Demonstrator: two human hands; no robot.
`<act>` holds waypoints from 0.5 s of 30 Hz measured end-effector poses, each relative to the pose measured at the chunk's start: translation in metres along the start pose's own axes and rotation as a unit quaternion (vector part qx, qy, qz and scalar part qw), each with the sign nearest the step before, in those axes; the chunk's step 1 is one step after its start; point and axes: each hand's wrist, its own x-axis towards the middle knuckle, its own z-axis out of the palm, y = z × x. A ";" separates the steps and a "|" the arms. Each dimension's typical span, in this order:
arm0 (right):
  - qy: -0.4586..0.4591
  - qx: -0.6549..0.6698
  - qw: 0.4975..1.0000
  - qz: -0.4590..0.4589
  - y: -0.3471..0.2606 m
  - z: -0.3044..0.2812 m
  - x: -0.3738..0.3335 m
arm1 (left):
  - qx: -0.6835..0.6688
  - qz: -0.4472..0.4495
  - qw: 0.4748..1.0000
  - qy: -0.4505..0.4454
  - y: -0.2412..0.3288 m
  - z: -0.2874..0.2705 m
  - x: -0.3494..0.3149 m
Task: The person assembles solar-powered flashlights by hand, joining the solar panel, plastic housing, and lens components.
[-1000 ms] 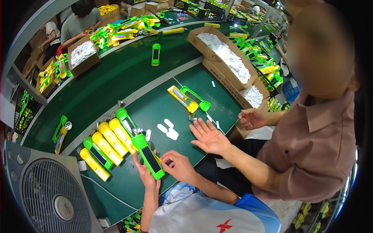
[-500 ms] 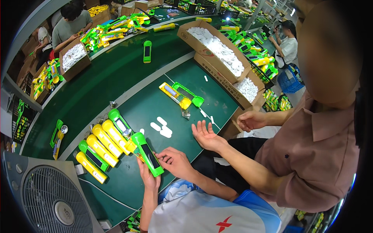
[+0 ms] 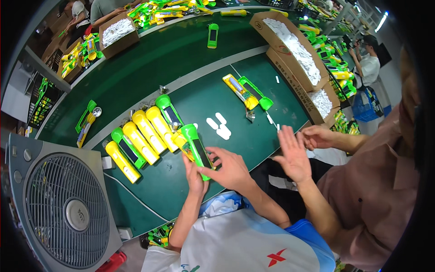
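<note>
Mid-frame, the left hand [image 3: 195,177] wraps its fingers on a green and yellow light [image 3: 198,149], and the right hand [image 3: 232,168] touches it, fingers bent, pinching or not I can't tell.

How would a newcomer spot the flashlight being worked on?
From the gray fan at the picture's left, go right past the row of six flashlights on the green table. The open flashlight is in the person's left hand, the right hand against it. Unlike that row, it is held, its green cover parted from its yellow half.
</note>
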 end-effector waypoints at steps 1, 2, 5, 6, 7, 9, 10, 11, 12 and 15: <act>0.011 -0.082 0.996 -0.034 -0.005 0.002 0.000 | -0.001 0.010 1.000 -0.013 -0.001 0.002 -0.001; 0.006 -0.087 0.996 -0.006 -0.009 0.005 0.002 | -0.013 0.008 1.000 0.005 0.000 0.004 -0.001; 0.000 0.007 1.000 0.006 -0.005 0.008 0.002 | -0.021 0.023 1.000 -0.001 0.003 0.007 -0.001; -0.013 -0.008 1.000 0.018 0.000 0.010 0.003 | -0.016 0.022 0.999 0.017 0.004 0.007 0.000; -0.006 0.072 0.997 0.014 0.006 0.012 0.004 | -0.025 0.026 0.999 0.030 0.005 0.007 0.001; -0.005 0.151 0.988 0.012 0.020 0.018 0.003 | -0.034 0.033 0.998 0.048 0.006 0.005 0.001; -0.011 0.231 0.973 0.012 0.027 0.020 0.003 | -0.048 0.031 0.998 0.039 0.006 0.005 0.002; -0.017 0.313 0.949 0.018 0.033 0.023 0.002 | -0.058 0.029 0.997 0.032 0.005 0.004 0.002; -0.006 0.318 0.948 0.022 0.038 0.025 0.002 | -0.043 0.031 0.998 0.035 0.003 0.004 0.003; 0.031 0.248 0.968 -0.037 0.048 0.034 0.000 | -0.009 0.063 0.997 0.039 -0.002 0.003 0.003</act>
